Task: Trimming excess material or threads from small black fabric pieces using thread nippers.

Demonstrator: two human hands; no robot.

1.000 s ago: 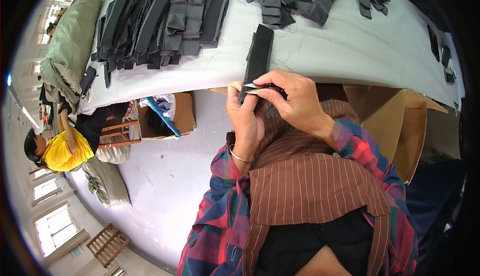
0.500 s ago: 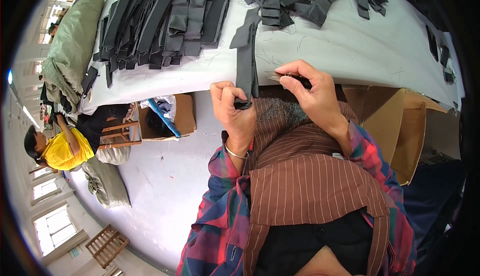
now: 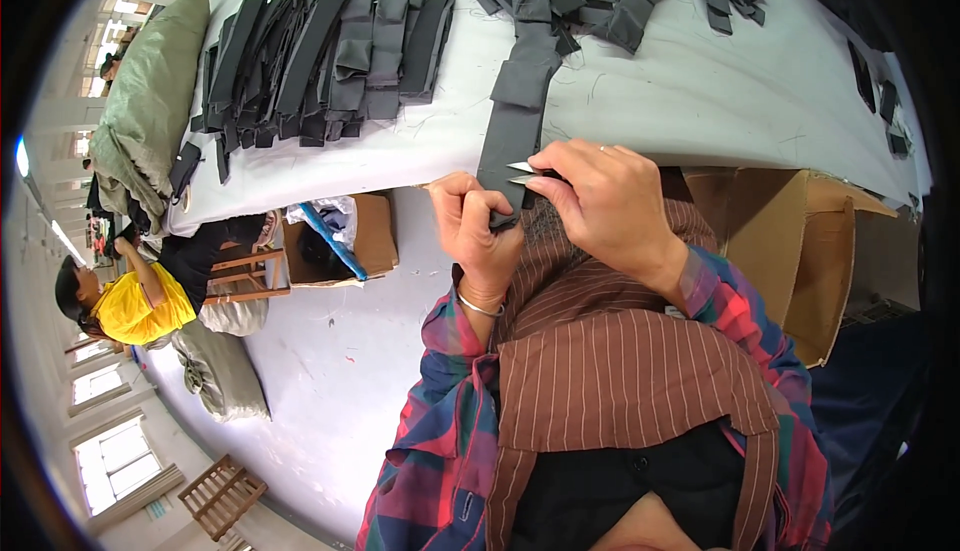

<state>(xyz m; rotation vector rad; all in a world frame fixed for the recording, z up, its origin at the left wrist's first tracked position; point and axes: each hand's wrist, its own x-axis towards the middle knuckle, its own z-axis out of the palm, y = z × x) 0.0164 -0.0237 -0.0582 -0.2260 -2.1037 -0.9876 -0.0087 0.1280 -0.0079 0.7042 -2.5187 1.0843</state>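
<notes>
The left grip [image 3: 478,236] is closed on the near end of a dark grey cloth strip [image 3: 515,126], thumb and curled fingers pinching it at the front edge of the bench [image 3: 660,101]. From there the strip runs over the white bench cover to just past 12 o'clock, toward a loose heap of grey strips [image 3: 625,6]; where it ends among them, I cannot tell. The right grip [image 3: 615,206], at 2 o'clock from the left one, holds small scissors [image 3: 522,167] between thumb and fingers, mostly hidden in the palm. Their two bright blades are parted and point to 9 o'clock over the strip; whether they touch the cloth is too small to tell. Taking the middle of the view as the dial's centre, a row of stacked grey strips [image 3: 325,66] lies on the bench at 11 o'clock, and a pale green sack [image 3: 150,91] leans at 10. At 9 o'clock sit an open cardboard box [image 3: 375,236] and, farther out, a person in a yellow top [image 3: 150,306]. Another cardboard box [image 3: 765,241] stands at 3 o'clock.
</notes>
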